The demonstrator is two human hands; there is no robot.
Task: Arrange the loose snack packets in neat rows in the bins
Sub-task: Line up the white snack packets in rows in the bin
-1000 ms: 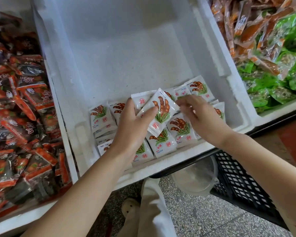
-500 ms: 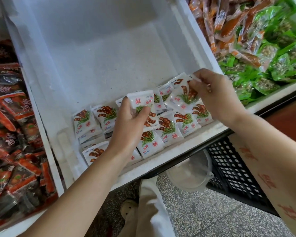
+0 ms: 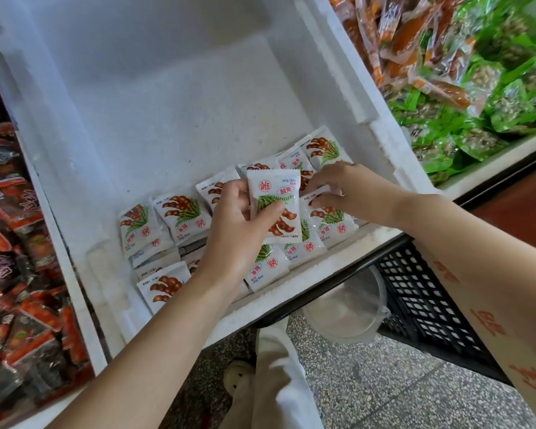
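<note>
A white foam bin (image 3: 167,113) holds several white snack packets (image 3: 180,212) printed with brown pods and green leaves, lying in overlapping rows along its near wall. My left hand (image 3: 239,224) grips one packet (image 3: 274,193) upright above the middle of those rows, thumb across its front. Just to the right, my right hand (image 3: 347,187) is down among the packets, its curled fingers pinching the top edge of a packet (image 3: 331,221) in the near-right row. The far half of the bin floor is bare.
A bin of red and dark packets (image 3: 19,243) adjoins on the left, and a bin of green and orange packets (image 3: 477,88) on the right. Below the shelf edge are a black crate (image 3: 421,298), a clear plastic tub (image 3: 347,314) and speckled floor.
My right hand, which held a packet lifted near the bin's right wall, has come down into the near-right row. My left hand turned its packet upright and raised it slightly.
</note>
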